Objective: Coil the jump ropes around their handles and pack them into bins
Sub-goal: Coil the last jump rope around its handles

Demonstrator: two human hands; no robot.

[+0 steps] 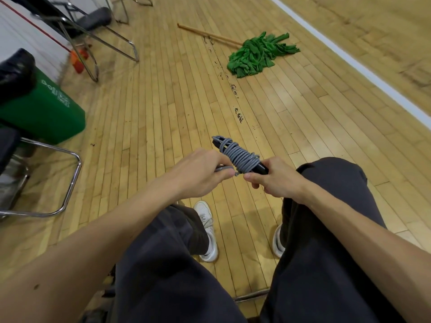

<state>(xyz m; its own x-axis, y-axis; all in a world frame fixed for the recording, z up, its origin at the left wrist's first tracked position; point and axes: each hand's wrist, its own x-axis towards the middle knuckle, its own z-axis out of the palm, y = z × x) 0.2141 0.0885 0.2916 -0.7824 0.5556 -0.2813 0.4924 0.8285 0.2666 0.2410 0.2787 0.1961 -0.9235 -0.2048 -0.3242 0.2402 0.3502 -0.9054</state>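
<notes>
A grey jump rope (241, 157) is wound in many turns around its black handles (218, 142), held in the air above my knees. My right hand (275, 179) grips the near end of the handles. My left hand (205, 171) pinches the loose grey end of the rope just beside the coil. A green bin (44, 113) stands on the floor at the far left, with a black bag at its top.
I sit with dark trousers and white shoes (207, 229) over a wooden gym floor. A green mop (256, 54) with a wooden stick lies ahead. Metal-framed chairs (70, 183) stand at left. A white court line (363, 68) crosses at right.
</notes>
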